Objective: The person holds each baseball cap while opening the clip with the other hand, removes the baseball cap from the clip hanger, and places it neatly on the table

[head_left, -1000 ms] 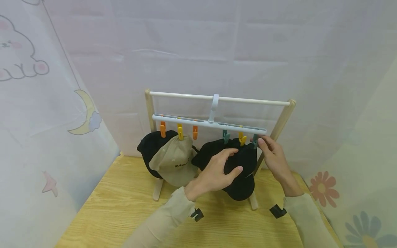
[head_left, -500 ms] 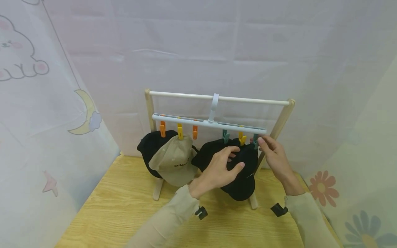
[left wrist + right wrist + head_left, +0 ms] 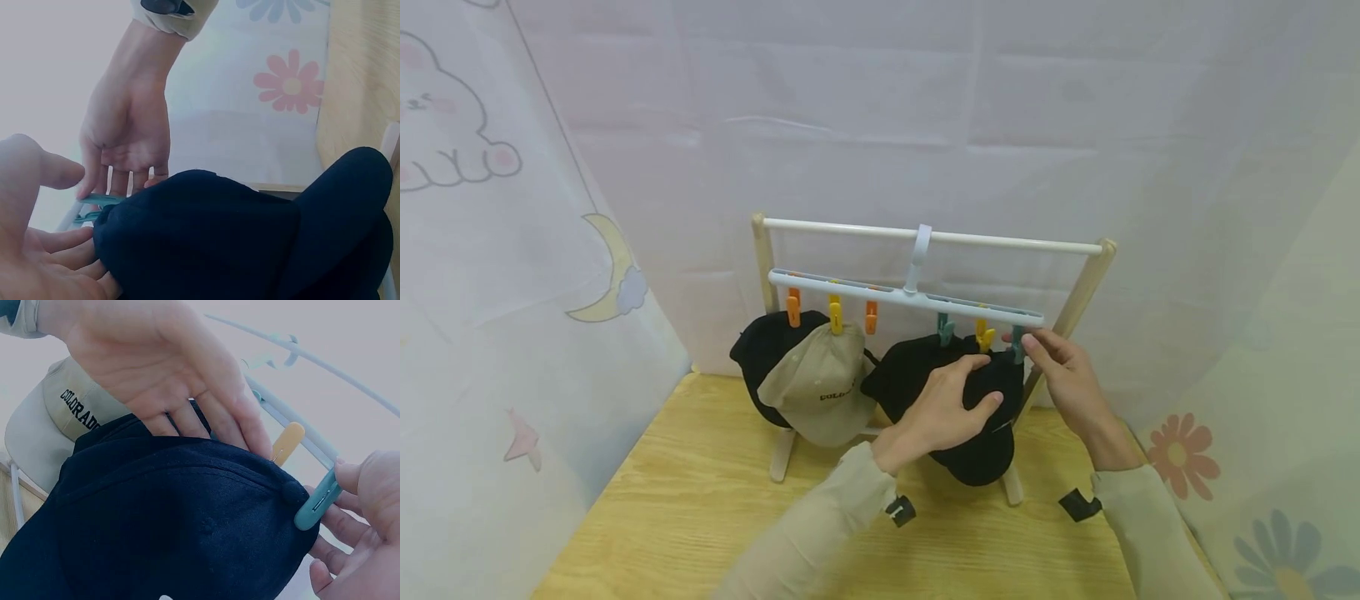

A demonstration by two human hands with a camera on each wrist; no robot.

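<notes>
A black cap (image 3: 981,446) hangs at the right end of a white clip hanger (image 3: 910,296), next to another black cap (image 3: 902,375). My left hand (image 3: 987,380) lies against it from the left, fingers fairly straight behind its crown (image 3: 169,525) and thumb spread in front. My right hand (image 3: 1033,346) pinches the teal clip (image 3: 1017,343) at the cap's top button; thumb and fingers squeeze that clip (image 3: 317,501). In the left wrist view the teal clip (image 3: 94,203) sits between the right hand (image 3: 125,137) and the cap (image 3: 237,237).
The hanger hooks over a white bar of a wooden rack (image 3: 1078,300) on a wooden table (image 3: 700,517). A beige cap (image 3: 820,392) and a further black cap (image 3: 763,350) hang at the left under orange and yellow clips. Patterned curtains enclose the table.
My left hand has slid a little up and to the right over the black cap. The right hand stays on the teal clip.
</notes>
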